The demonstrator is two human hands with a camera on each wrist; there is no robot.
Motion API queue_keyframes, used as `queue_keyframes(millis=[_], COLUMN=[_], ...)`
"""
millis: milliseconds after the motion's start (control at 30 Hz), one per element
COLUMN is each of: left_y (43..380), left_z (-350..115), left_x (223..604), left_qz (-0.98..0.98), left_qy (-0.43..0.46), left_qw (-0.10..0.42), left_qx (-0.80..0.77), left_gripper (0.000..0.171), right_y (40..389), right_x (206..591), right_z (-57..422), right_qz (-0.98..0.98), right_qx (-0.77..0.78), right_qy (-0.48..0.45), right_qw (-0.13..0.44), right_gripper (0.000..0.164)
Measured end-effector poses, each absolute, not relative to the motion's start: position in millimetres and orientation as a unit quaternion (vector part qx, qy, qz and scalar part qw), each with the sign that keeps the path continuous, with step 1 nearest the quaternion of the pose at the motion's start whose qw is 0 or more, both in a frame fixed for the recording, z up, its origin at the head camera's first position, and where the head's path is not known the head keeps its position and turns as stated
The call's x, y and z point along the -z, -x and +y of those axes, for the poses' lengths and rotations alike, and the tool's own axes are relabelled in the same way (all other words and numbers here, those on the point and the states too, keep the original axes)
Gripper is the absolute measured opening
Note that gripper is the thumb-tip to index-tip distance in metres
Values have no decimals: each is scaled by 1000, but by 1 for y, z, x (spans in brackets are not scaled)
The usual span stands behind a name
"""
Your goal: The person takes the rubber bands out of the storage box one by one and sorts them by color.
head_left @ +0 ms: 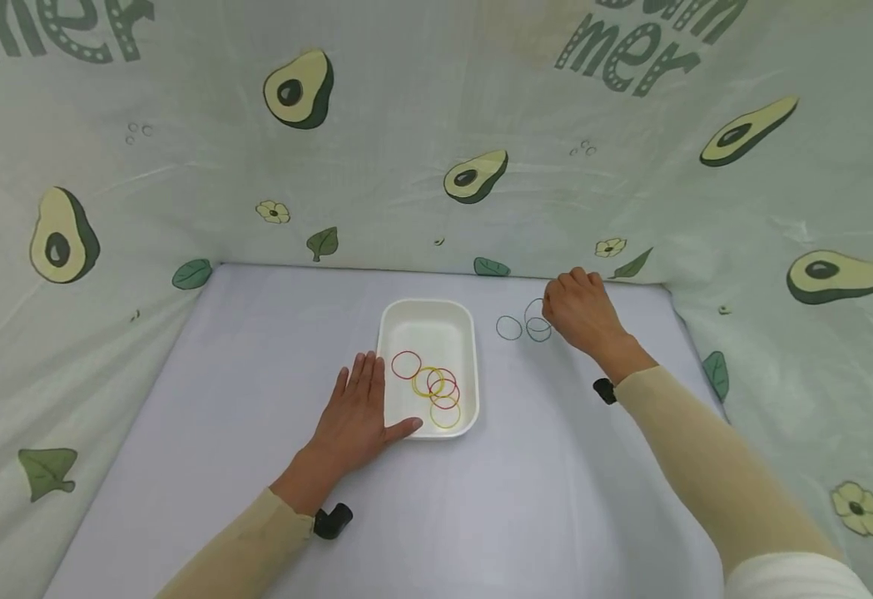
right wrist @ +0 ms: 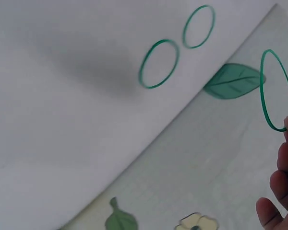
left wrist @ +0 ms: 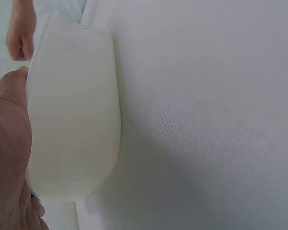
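Note:
A white plastic tray (head_left: pixel 427 320) stands in the middle of the table, with several red rubber bands (head_left: pixel 394 366) and yellow rubber bands (head_left: pixel 432 413) lying loosely in its nearer half. My left hand (head_left: pixel 352 420) rests along the tray's left rim, fingers straight, with the thumb reaching over the near edge. To the right of the tray, my right hand (head_left: pixel 578 312) pinches a green rubber band (right wrist: pixel 262 91) by its edge, held up above the table. Below it, two more green rubber bands (right wrist: pixel 140 72) lie side by side on the table.
A white cloth covers the table (head_left: pixel 556 474). Behind it and at both sides hangs a pale green curtain (head_left: pixel 384 166) printed with avocados, leaves and flowers. The table's back edge runs just behind the green bands.

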State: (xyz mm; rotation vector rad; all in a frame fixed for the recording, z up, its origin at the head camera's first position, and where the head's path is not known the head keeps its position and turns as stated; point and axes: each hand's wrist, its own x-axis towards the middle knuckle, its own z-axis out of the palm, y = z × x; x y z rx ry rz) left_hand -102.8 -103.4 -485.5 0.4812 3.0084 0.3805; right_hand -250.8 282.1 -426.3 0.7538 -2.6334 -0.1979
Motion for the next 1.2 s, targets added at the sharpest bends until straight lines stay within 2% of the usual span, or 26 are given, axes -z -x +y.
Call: queue_keyframes(millis=[200, 433, 667, 1200], left_y=[102, 102, 101, 101], left_z=[-105, -104, -104, -104], left_x=[490, 490, 491, 490], left_qz=[979, 979, 979, 979], left_qy=[-156, -156, -158, -157], left_qw=[24, 22, 22, 29], left_qx=[-128, -128, -128, -127], left_gripper=[116, 116, 117, 115], right_y=[247, 250, 261, 283], right_x=[442, 465, 478, 492], right_z=[325, 348, 355, 353], right_qz=[-953, -961, -975, -981], right_qx=[68, 67, 61, 84], right_qy=[-244, -231, -198, -174], right_qw=[167, 140, 85, 33], right_gripper=[14, 13, 14, 12])
